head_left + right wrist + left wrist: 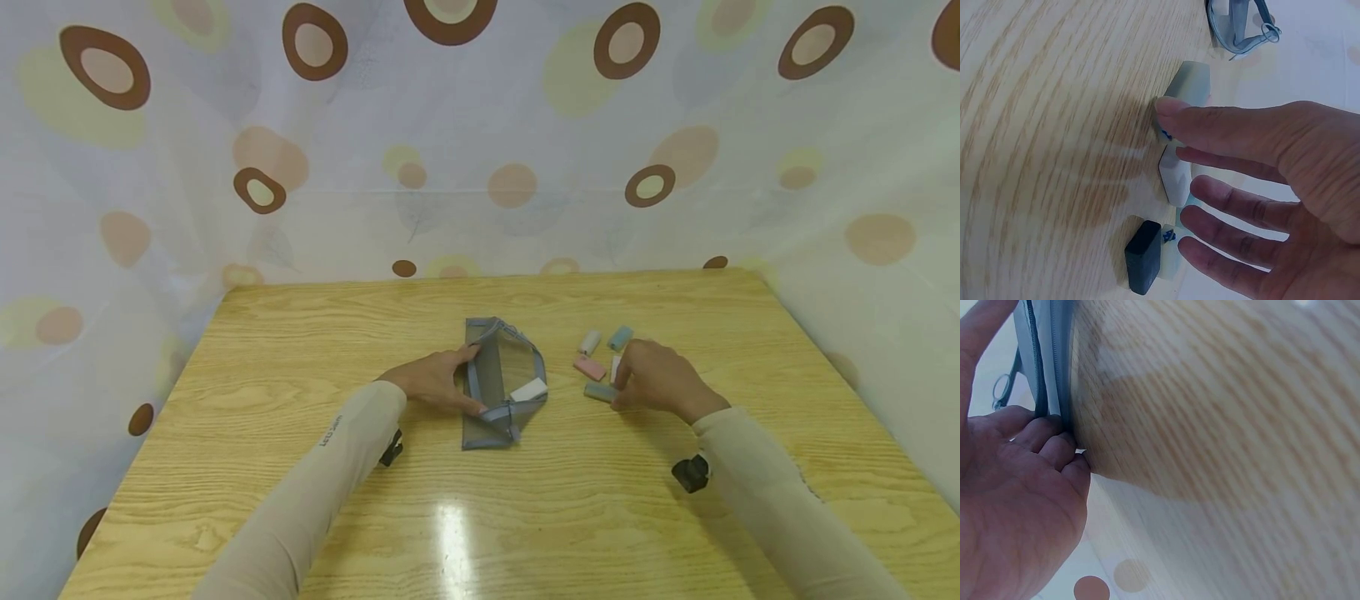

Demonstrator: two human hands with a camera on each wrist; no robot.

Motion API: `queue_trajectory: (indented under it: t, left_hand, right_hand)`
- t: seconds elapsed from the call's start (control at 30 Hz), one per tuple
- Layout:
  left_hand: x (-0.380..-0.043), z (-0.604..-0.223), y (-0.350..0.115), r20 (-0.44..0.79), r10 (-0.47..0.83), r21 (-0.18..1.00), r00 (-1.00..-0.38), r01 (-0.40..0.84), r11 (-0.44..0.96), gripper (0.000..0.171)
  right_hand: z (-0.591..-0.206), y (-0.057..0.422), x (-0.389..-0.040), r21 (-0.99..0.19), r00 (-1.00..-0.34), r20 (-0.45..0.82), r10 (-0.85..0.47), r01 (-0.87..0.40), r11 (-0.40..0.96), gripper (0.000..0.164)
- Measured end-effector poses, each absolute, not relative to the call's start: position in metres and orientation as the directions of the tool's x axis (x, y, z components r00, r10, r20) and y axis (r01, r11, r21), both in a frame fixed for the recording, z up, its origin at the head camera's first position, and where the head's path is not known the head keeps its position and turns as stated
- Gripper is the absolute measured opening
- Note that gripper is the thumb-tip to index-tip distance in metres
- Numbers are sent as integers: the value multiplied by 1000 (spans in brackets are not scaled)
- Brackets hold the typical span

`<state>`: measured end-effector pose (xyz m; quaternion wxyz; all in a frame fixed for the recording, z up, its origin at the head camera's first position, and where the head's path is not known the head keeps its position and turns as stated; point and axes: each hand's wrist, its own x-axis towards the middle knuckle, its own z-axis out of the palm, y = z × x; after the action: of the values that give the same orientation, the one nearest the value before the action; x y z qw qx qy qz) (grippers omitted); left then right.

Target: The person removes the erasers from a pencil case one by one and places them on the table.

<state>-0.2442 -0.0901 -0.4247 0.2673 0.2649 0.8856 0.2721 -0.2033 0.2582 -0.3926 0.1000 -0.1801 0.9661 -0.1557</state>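
A grey mesh zip pouch (491,375) lies on the table with its mouth spread and a white block (529,390) inside. My left hand (431,382) grips the pouch's left side, thumb and forefinger apart; in the left wrist view its other fingers curl against the zip edge (1063,362). To the right, my right hand (660,379) pinches one end of a grey-green block (1190,84) between thumb and forefinger, the other fingers spread. Around it lie a pink block (590,367), a pale grey block (590,342), a blue block (620,337) and a white piece (1175,178).
A black block (1143,256) stands beside the small pieces in the right wrist view; my hand hides it from the head view. The wooden table (337,325) meets a patterned cloth (465,225) at the back and sides.
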Motion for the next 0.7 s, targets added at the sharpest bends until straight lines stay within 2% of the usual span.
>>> queue_trajectory:
  t: [0.33, 0.53, 0.7]
  left_hand:
    - [-245, -427, -91, -331, 612, 622, -718, 321, 714, 110]
    - [-245, -427, -91, -329, 612, 622, -719, 323, 713, 110]
    - [-245, -427, -91, -329, 611, 622, -720, 322, 714, 109]
  right_hand:
    - [-390, 260, -205, -345, -917, -167, -361, -289, 893, 25]
    - [-380, 261, -205, -390, -904, -90, -417, -353, 850, 26]
    - [-372, 254, -206, -423, -905, -70, -420, -355, 834, 22]
